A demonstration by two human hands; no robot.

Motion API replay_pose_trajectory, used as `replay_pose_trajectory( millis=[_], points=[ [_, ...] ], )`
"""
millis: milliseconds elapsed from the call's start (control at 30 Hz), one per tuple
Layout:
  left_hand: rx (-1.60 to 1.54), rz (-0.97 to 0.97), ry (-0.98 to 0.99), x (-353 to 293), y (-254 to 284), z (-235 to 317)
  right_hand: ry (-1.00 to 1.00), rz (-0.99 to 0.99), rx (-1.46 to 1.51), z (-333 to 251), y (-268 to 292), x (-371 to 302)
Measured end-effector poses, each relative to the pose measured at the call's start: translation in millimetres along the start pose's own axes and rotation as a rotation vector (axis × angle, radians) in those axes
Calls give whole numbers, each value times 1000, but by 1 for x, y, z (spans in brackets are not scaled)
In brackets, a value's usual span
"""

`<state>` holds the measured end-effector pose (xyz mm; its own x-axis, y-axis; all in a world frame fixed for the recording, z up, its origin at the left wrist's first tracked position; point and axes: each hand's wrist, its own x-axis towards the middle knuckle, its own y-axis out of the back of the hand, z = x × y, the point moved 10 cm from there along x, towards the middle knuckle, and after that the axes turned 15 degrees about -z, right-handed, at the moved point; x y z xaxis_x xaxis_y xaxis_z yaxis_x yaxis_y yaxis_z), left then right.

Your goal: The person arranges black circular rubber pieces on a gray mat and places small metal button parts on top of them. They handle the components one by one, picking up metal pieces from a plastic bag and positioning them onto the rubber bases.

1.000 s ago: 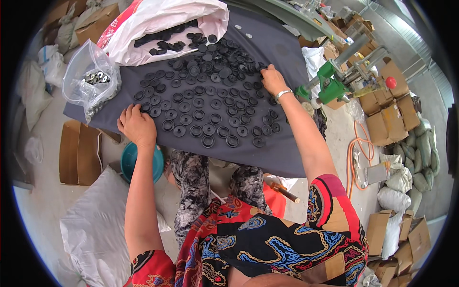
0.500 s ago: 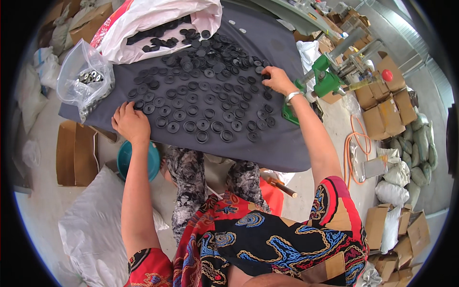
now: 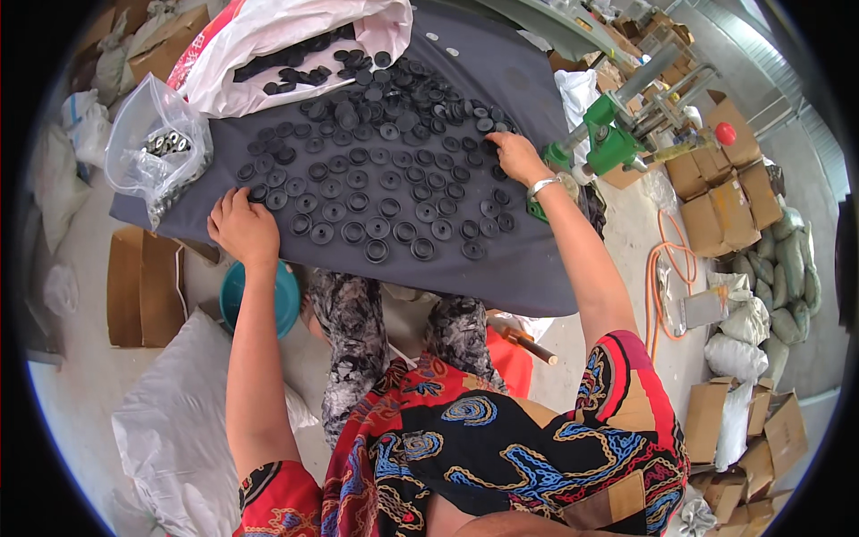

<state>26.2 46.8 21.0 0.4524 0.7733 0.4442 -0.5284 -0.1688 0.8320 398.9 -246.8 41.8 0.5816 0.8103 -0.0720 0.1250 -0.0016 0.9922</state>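
Many round black rubber caps or discs lie spread on a dark grey cloth-covered table, loosely in rows nearest me and heaped farther back. My left hand rests at the table's left edge, fingers laid forward and slightly bent beside a black disc. At the right side of the spread, my right hand, with a silver bangle on the wrist, reaches to the cloth. Its fingers are extended and its fingertips are beside the discs; no disc shows in its grasp.
A white and red sack lies open at the back with more black discs inside. Left of it stands a clear plastic bag of small metallic parts. A green hand press stands at the right; a teal basin sits below the table.
My right hand has shifted slightly left and down, and the dark disc at its fingertips no longer shows there. My left hand has stayed nearly still.
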Motion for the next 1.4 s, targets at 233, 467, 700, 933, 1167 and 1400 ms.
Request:
replay_pose_trajectory(
  millis=[233,467,700,933,1167,1400],
  points=[
    [6,-9,10,0,0,-2,-7,54,-2,-12,6,-31],
    [11,-11,9,1,-1,-2,69,-77,121,-35,-7,-45],
    [10,-16,4,1,0,0,202,86,60,-64,9,-39],
    [6,9,-2,0,1,0,124,-13,-36,-55,-2,-53],
    [7,-7,2,1,-1,-1,350,79,-1,-96,-1,-54],
    [18,-13,8,1,-1,-1,301,78,0,-97,5,-70]
  ],
)
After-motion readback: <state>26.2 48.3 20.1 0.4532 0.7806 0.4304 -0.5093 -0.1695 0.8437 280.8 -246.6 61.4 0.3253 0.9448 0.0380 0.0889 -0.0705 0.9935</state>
